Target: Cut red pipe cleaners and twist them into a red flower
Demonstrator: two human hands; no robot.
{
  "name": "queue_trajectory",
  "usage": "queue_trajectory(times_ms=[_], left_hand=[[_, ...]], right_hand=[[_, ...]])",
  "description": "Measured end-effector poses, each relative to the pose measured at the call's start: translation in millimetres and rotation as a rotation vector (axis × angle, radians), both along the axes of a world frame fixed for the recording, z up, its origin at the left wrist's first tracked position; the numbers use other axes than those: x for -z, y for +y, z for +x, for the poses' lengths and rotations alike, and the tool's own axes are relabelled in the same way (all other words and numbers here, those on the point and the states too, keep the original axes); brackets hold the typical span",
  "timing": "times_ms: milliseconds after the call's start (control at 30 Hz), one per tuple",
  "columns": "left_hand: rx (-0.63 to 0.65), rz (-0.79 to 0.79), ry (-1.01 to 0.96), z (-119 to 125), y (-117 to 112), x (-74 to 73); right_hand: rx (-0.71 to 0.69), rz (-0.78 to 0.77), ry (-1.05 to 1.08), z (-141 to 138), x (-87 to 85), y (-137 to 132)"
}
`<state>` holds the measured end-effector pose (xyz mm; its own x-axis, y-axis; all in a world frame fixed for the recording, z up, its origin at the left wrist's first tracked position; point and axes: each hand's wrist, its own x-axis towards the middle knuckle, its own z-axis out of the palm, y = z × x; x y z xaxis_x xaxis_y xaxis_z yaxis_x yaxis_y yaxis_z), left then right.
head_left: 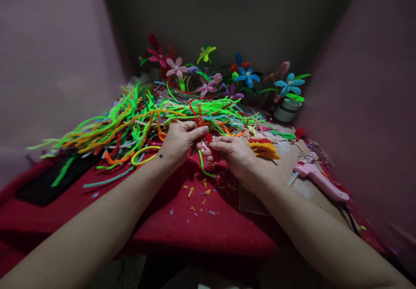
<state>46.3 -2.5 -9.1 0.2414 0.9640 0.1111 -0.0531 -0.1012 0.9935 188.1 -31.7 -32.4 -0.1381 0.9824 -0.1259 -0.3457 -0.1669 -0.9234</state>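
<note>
My left hand (pixel 180 141) and my right hand (pixel 232 152) meet over the middle of a red cloth (pixel 208 228). Both pinch a red pipe cleaner (pixel 205 134) that runs up between the fingertips, with a bit of pink showing at my right thumb. Just behind the hands lies a big heap of pipe cleaners (pixel 136 120), mostly neon green, yellow and orange. A loose green strand (pixel 204 167) curls on the cloth under my hands.
Finished pipe-cleaner flowers (pixel 208 74) in pink, blue, red and green stand at the back. A small white jar (pixel 286 110) holds a blue flower at right. A pink glue gun (pixel 320 180) lies on brown cardboard (pixel 292 159). Orange folded pieces (pixel 264 149) and small scraps lie nearby.
</note>
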Motion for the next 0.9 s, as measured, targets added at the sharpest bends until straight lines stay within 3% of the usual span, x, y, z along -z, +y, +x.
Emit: queue_trajectory(times_ms=[100, 233, 300, 467, 567, 667, 900], left_hand=[[0.015, -0.045, 0.02, -2, 1, -1.1], [0.186, 0.026, 0.093, -8, 1, -4.6], [0.238, 0.165, 0.186, -10, 1, -6.3], [0.141, 0.726, 0.482, -15, 5, -3.1], [0.123, 0.891, 0.631, -19, 8, 0.4], [0.108, 0.939, 0.651, -21, 7, 0.2], [0.063, 0.891, 0.637, -20, -2, -10.6]], right_hand=[[0.039, -0.013, -0.004, -1, -0.7, 0], [0.057, -0.019, -0.019, 0, -3.8, -1], [0.049, -0.007, -0.02, 1, -4.4, 0], [0.019, -0.035, -0.027, 4, -3.3, 1], [-0.018, -0.025, -0.02, 5, -4.1, 1], [-0.068, -0.054, -0.028, 7, -6.9, 1], [-0.128, -0.069, -0.025, 10, -11.5, -1]])
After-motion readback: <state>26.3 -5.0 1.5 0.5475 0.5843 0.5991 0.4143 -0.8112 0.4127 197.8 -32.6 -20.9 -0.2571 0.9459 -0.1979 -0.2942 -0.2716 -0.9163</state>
